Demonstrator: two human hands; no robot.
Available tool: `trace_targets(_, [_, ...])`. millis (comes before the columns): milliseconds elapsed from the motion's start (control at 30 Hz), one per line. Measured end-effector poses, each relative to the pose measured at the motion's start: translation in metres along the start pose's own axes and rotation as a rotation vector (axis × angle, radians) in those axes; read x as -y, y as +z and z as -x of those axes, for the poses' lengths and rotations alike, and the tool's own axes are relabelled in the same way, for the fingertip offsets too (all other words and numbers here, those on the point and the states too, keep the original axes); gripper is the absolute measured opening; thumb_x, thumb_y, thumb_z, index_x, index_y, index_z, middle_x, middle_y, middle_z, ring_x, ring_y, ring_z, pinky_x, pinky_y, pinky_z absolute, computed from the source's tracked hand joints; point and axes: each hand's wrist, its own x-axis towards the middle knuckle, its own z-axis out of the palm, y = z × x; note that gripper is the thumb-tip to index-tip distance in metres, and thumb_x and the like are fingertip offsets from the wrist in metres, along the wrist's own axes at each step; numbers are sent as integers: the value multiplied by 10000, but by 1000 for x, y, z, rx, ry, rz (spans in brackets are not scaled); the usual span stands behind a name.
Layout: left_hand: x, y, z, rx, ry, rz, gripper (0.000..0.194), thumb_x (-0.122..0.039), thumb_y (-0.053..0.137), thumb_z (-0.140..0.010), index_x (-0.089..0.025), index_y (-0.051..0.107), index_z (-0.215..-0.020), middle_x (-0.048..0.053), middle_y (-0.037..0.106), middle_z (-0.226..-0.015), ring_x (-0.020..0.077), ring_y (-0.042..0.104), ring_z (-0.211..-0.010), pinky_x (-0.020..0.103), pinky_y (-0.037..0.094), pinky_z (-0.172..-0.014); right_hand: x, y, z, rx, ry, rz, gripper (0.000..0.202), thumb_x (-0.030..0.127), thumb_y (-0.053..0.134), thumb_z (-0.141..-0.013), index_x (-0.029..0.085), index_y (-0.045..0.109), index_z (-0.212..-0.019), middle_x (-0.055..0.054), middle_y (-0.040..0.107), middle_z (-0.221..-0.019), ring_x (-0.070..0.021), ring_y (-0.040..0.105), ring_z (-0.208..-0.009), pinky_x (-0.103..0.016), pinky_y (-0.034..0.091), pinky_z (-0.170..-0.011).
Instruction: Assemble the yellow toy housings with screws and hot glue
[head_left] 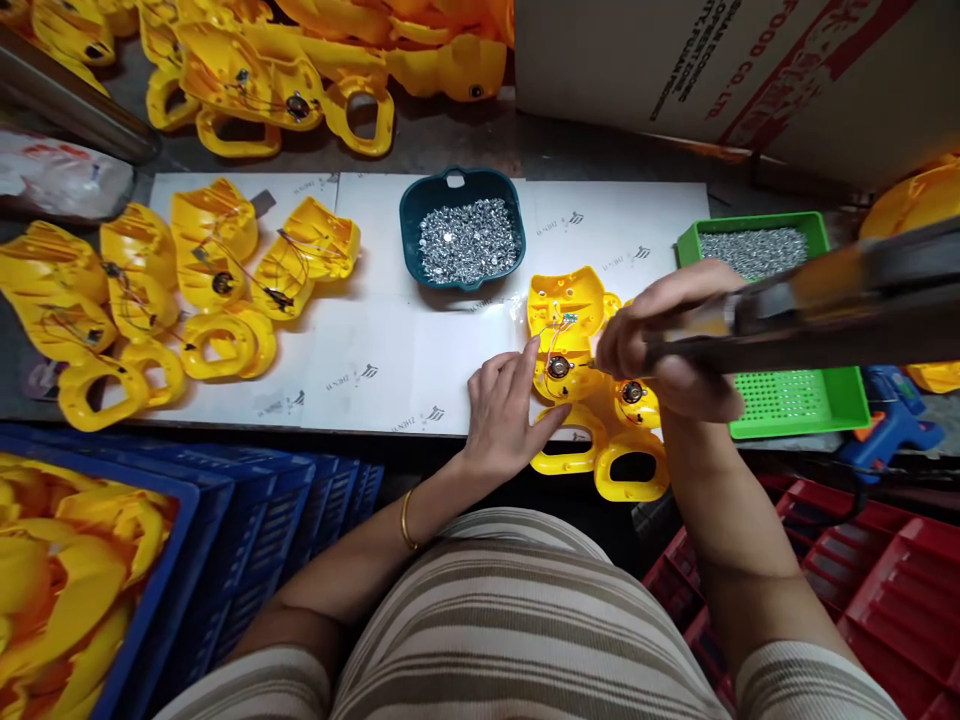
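A yellow plastic shell half [568, 300], with wires, a small green circuit board and a round speaker [558, 368], lies at the front of the white work surface. Against its left edge my left hand [504, 405] holds it, index finger and thumb apart on the rim. My right hand [675, 340] is wrapped round a dark power screwdriver [810, 310] that reaches in from the right. Its tip end is close to the speaker; exact contact is hard to make out. Partly behind my right hand lies a second yellow shell half [636, 400] with a handle loop.
A dark green basket [409, 235] of small metal parts stands behind; a green tray [829, 400] with screws is right. Several wired yellow shells [214, 245] lie left. Blue crates [247, 510], a red crate [892, 590], a carton [615, 70] and a blue tool [896, 425] surround the table.
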Motion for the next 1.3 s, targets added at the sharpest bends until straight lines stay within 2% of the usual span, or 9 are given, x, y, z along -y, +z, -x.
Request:
trace_targets(100, [9,-23,-14,-55,42,-85,749,-612,604,-853,-177,448,-1442,115,674,-1129,291,505,-1050,454,376,-924,25,-4,-3,-7,-146,-107,251,381,699,-778,296,666,-1012,71,507,-486,-115,448,-347,-268,405,-354])
trace_targets(233, [51,-67,-77,-220,97,-112,367,-503,562,-925,-224,700,-1119,68,672,-1042,276,531,-1044,478,419,-947,41,-9,0,-82,-210,-143,206,317,685,-783,235,685,-971,56,514,-487,-109,458,-343,-255,400,-326])
trace_targets(367, [101,-81,-148,-29,110,-119,344,-486,702,-818,-183,744,-974,65,686,-846,271,601,-944,465,473,-922,42,-9,10,-120,-164,-98,177,331,695,-790,251,664,-944,51,521,-503,-124,473,-358,-273,423,-337])
trace_targets(467, [121,-71,-171,116,80,-129,263,-400,803,-694,-209,766,-871,50,692,-710,261,637,-763,417,519,-781,41,-8,15,-141,-146,-73,183,333,698,-786,257,657,-947,51,522,-504,-127,477,-363,-281,435,-357])
trace_targets(733, [114,-62,-165,-10,34,-80,102,-273,778,-712,-215,773,-796,47,729,-731,238,657,-720,408,540,-759,40,-3,18,-206,-183,-64,197,318,700,-784,241,671,-963,54,502,-506,-122,478,-366,-268,427,-340])
trace_targets(900, [111,-69,-171,80,25,-189,297,-373,731,-779,-91,763,-865,52,707,-733,231,679,-818,406,506,-846,41,-5,20,-165,-149,-62,195,322,720,-790,250,659,-961,53,519,-513,-125,504,-377,-268,458,-369])
trace_targets(1033, [110,-71,-174,112,-47,-131,147,-287,812,-694,-170,773,-774,20,707,-659,215,643,-690,377,507,-751,40,-4,20,-138,-189,-95,211,278,704,-780,225,672,-982,48,521,-518,-125,507,-387,-256,450,-355])
trace_targets(1167, [110,-72,-176,-33,-57,-71,138,-267,818,-707,-190,769,-809,-28,714,-696,157,587,-670,356,487,-771,37,-2,21,-157,-213,-104,243,286,699,-779,217,681,-1011,52,507,-518,-119,494,-385,-249,442,-334])
trace_targets(1300, [92,-76,-156,-163,78,-9,114,-307,741,-816,-209,761,-869,-47,736,-776,124,595,-697,319,499,-739,36,-2,20,-158,-227,-94,242,279,692,-784,224,678,-1020,58,504,-522,-109,493,-389,-237,441,-344])
